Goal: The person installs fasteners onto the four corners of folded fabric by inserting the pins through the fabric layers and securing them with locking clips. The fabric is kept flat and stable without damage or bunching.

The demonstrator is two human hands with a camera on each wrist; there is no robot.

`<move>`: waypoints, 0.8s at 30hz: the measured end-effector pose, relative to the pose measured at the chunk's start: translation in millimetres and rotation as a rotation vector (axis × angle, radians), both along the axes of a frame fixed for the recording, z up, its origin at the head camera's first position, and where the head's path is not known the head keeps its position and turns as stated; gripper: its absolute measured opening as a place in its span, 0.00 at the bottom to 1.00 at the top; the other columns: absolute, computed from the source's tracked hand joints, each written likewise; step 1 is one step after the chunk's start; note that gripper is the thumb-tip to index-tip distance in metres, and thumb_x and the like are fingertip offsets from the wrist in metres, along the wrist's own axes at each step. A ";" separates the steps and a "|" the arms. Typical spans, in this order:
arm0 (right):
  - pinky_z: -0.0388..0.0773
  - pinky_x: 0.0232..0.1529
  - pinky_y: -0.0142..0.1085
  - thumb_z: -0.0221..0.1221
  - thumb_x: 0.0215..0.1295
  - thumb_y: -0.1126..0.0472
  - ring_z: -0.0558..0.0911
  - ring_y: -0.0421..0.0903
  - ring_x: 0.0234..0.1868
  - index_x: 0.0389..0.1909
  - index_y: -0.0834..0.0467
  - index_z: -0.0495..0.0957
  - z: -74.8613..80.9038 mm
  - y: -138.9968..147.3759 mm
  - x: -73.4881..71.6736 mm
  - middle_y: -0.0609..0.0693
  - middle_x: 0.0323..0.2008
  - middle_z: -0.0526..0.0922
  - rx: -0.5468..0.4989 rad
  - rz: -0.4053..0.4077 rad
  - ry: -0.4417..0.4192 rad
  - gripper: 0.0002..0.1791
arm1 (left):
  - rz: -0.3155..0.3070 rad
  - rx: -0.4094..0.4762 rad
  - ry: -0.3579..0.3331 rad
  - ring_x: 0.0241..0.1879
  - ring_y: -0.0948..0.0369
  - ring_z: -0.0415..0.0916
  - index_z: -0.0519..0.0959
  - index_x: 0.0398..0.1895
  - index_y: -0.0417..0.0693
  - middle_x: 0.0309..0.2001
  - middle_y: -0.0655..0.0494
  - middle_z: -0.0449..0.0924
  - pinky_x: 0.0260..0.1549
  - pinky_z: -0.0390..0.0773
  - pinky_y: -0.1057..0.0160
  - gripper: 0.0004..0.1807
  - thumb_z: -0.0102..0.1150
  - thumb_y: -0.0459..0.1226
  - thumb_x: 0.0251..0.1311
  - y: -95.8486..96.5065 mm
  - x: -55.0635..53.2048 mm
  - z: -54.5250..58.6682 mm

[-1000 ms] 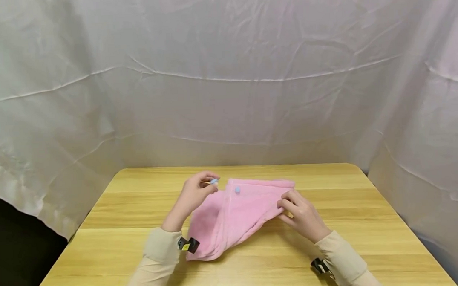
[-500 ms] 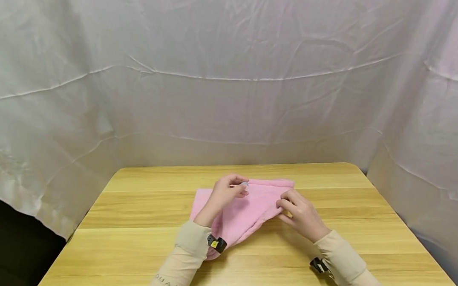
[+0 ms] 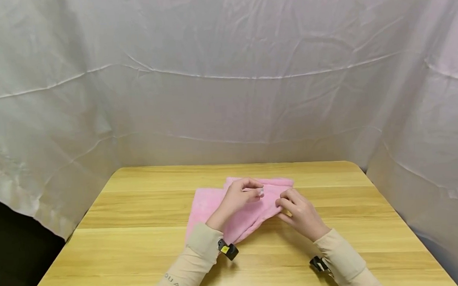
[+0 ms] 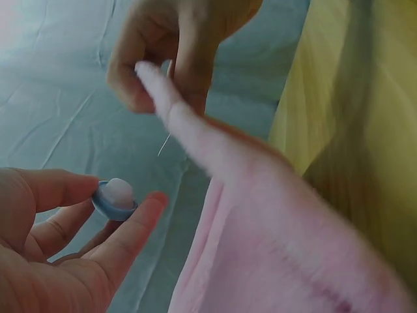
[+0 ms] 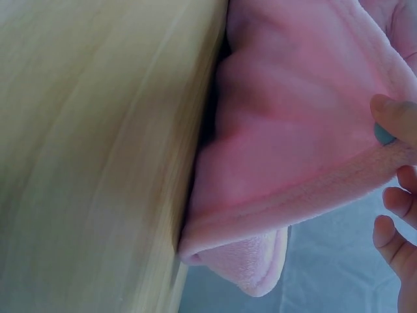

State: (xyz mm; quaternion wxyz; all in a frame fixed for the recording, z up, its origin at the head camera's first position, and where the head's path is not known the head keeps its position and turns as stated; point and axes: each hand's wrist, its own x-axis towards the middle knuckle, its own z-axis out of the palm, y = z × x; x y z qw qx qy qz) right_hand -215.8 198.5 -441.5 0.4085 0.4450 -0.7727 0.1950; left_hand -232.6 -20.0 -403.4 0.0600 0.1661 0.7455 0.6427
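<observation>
A pink plush cloth (image 3: 206,199) with a hemmed edge lies loosely folded on the table. My left hand (image 3: 239,198) is over it, pinching a small blue cap with a white dome (image 4: 117,195) between thumb and fingers. Just to the right, my right hand (image 3: 301,212) pinches a raised edge of the cloth. Below the right fingers in the left wrist view, a thin needle-like pin (image 4: 164,145) sticks out, apart from the cap. A round blue-green piece (image 5: 384,134) shows under my right thumb in the right wrist view.
The wooden table (image 3: 141,240) has rounded far corners. Pale grey curtain (image 3: 227,109) surrounds its back and sides. A black wrist camera (image 3: 227,249) sits by the left cuff, another black camera (image 3: 318,264) by the right.
My left hand has carried the cap rightward over the cloth, close to the right hand. It now covers the blue dot seen earlier on the cloth. The right hand keeps its place.
</observation>
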 end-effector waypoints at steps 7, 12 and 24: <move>0.71 0.37 0.31 0.65 0.54 0.61 0.71 0.42 0.34 0.31 0.58 0.79 0.3 2.4 1.0 0.50 0.35 0.76 0.018 -0.021 -0.031 0.06 | 0.002 -0.020 -0.012 0.39 0.64 0.82 0.81 0.43 0.43 0.42 0.47 0.85 0.42 0.81 0.66 0.09 0.61 0.34 0.61 8.8 6.5 -3.9; 0.70 0.36 0.31 0.64 0.54 0.61 0.71 0.42 0.34 0.30 0.58 0.78 -0.4 2.9 -0.4 0.50 0.34 0.75 0.012 -0.009 -0.013 0.06 | 0.013 -0.049 -0.010 0.39 0.64 0.79 0.82 0.42 0.43 0.44 0.49 0.84 0.41 0.81 0.66 0.09 0.63 0.35 0.59 12.5 8.4 -7.3; 0.70 0.36 0.31 0.64 0.52 0.61 0.70 0.42 0.34 0.30 0.58 0.78 -1.3 2.4 0.0 0.49 0.34 0.75 0.015 -0.012 -0.017 0.06 | 0.001 -0.021 -0.073 0.38 0.64 0.78 0.81 0.43 0.42 0.43 0.52 0.81 0.41 0.82 0.65 0.10 0.64 0.34 0.59 15.8 8.7 -10.4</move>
